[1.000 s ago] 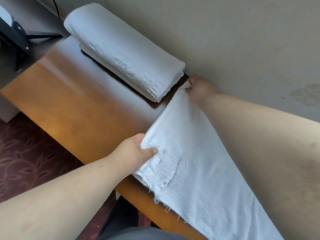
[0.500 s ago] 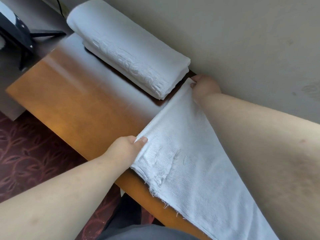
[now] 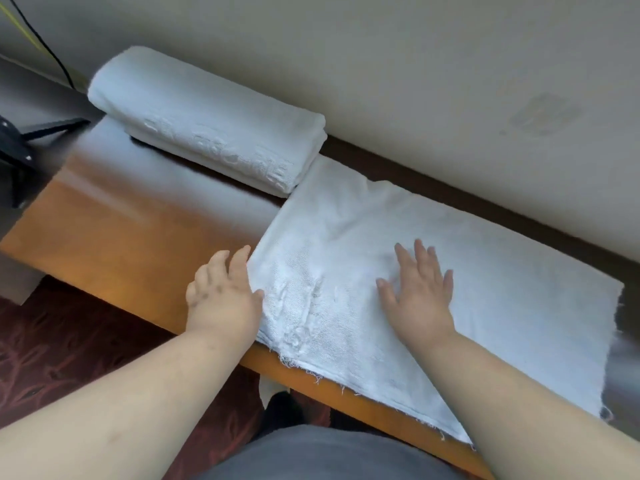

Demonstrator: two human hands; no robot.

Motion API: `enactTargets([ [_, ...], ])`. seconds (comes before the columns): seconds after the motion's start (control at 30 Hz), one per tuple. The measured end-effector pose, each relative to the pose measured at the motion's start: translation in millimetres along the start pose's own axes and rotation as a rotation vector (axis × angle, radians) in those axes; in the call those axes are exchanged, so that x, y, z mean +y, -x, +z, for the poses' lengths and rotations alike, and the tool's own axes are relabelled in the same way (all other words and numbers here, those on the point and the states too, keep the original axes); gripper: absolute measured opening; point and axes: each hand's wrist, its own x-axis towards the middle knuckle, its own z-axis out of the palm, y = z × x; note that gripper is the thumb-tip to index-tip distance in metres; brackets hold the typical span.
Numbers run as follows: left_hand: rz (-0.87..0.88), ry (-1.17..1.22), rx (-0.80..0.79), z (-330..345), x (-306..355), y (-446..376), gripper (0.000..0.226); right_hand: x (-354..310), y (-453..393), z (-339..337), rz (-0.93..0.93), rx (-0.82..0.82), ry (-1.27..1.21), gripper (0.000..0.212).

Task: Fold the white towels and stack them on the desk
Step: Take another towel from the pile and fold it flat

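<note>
A white towel [image 3: 502, 289] lies spread flat across the wooden desk [image 3: 131, 237], its frayed near edge running along the desk's front. My right hand [image 3: 420, 294] rests palm down on the towel's middle with fingers spread. My left hand [image 3: 223, 294] lies flat at the towel's left edge, its thumb touching the cloth and its fingers over bare wood. A folded white towel [image 3: 207, 123] sits at the back left of the desk against the wall, its end touching the spread towel's far corner.
A beige wall [image 3: 415, 81] runs along the desk's back edge. Dark stand legs [image 3: 20, 150] and a cable [image 3: 52, 53] are at the far left. Patterned red carpet [image 3: 69, 358] lies below the desk's front edge.
Both hands have let go of the towel's corners and now lie flat. The right hand came back from the wall to the towel's middle. The towel lies spread on the desk.
</note>
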Motion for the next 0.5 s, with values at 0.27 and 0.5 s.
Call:
enactTargets([
  [0.27, 0.692, -0.462, -0.356, 4.9, 74.0, 6.5, 0.083, 84.9, 81.0, 3.0, 0.484, -0.16, -0.017, 0.076],
  [0.5, 0.753, -0.601, -0.224, -0.9, 121.2, 22.2, 0.077, 161.4, 133.5, -15.5, 0.556, -0.259, -0.05, 0.084],
])
